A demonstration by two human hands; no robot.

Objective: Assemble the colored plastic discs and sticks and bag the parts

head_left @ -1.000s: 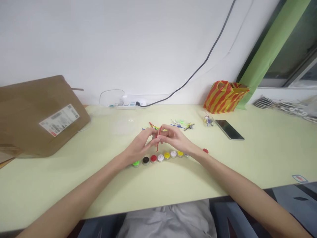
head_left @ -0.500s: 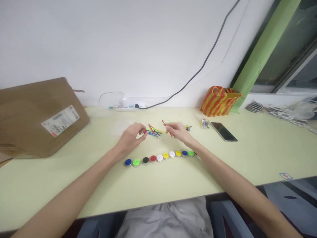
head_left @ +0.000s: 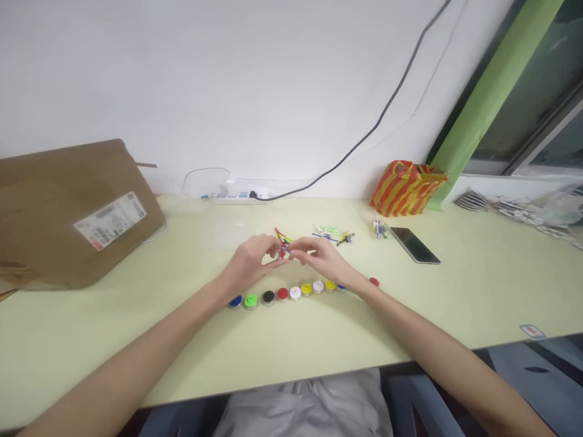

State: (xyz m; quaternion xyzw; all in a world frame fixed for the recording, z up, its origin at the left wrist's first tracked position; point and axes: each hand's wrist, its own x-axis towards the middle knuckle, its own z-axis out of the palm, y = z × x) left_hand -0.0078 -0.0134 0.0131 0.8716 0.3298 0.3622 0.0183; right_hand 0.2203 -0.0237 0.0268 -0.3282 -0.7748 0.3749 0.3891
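Observation:
My left hand (head_left: 252, 258) is closed in a pinch, with a small red plastic piece (head_left: 282, 253) at its fingertips. My right hand (head_left: 321, 258) meets it from the other side, thumb and fingers pinched together; the thin red stick it held earlier is mostly hidden there. Just behind the fingertips lies a pile of thin coloured plastic sticks (head_left: 283, 235), partly covered by the hands. In front of the hands runs a row of small round pieces with coloured caps, among them a black one (head_left: 268, 296) and a red one (head_left: 283, 294). My right forearm hides part of this row.
Another bunch of coloured sticks (head_left: 334, 234) lies behind my right hand. Farther right are a small clear packet (head_left: 378, 227), a phone (head_left: 415, 245) and a striped bag (head_left: 407, 189). A cardboard box (head_left: 59, 212) stands left; a power strip (head_left: 241, 199) sits by the wall.
My right hand has moved left and slightly down with the red stick, and both hands' fingertips now meet. The second bunch of sticks and a red cap have come into sight.

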